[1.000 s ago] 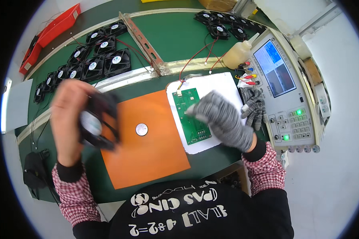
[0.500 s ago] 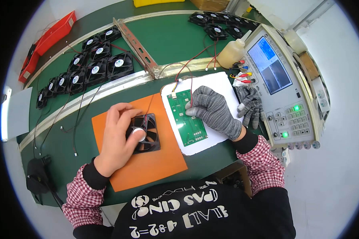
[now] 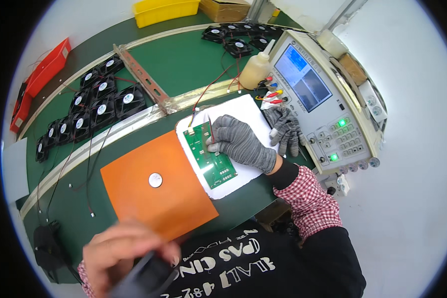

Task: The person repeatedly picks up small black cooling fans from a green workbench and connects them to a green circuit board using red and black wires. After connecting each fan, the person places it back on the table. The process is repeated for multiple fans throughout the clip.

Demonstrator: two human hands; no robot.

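My left hand (image 3: 121, 248), bare and smeared by motion, is raised near the lower edge with its fingers curled round a dark blurred fan (image 3: 146, 275). A small white disc (image 3: 155, 180) lies on the orange sheet (image 3: 129, 174). My right hand (image 3: 241, 144), in a grey knitted glove, is closed over the green circuit board (image 3: 213, 171). A thin reddish wire (image 3: 211, 130) rises from its pinched finger and thumb. Under the board is a white pad (image 3: 238, 181), and a plug with coloured wires (image 3: 190, 130) sits at the board's far left corner.
Several black fans (image 3: 103, 110) with trailing leads stand at left, more (image 3: 238, 47) at the back. A slotted metal bar (image 3: 141, 74) crosses the table. Right of the pad are a squeeze bottle (image 3: 255, 70), an empty grey glove (image 3: 285, 130) and a tester with screen (image 3: 328, 99).
My left hand has lifted the fan off the orange sheet and drawn it back toward me; the white disc shows on the sheet. My right hand stays at the board. The view has shifted.
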